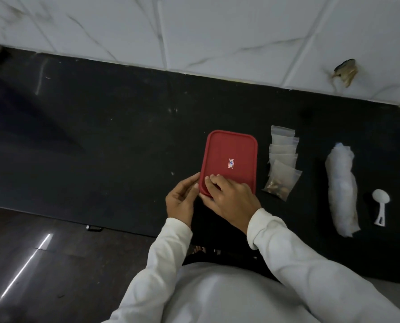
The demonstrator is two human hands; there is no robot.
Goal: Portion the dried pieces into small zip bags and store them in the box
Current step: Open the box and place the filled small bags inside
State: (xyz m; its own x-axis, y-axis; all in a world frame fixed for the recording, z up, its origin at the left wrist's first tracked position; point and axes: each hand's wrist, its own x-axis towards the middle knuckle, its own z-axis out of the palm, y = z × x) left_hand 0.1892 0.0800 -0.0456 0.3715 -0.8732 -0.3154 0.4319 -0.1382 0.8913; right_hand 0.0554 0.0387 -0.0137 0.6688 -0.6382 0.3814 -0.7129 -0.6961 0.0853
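Red plastic is what we meet first: the lid (229, 159) covering the box, whose body is hidden beneath it, on the black counter (101, 136). At its near left corner the left hand (181, 197) rests nearly straight fingers against the rim, while the right hand (230, 198) curls over that same corner, thumb at the edge, gripping the lid. Just right of the lid we see overlapping zip bags (283, 157), the nearest holding brown pieces (277, 187). Further right lie a wrapped white roll (341, 190) and a white spoon (380, 201).
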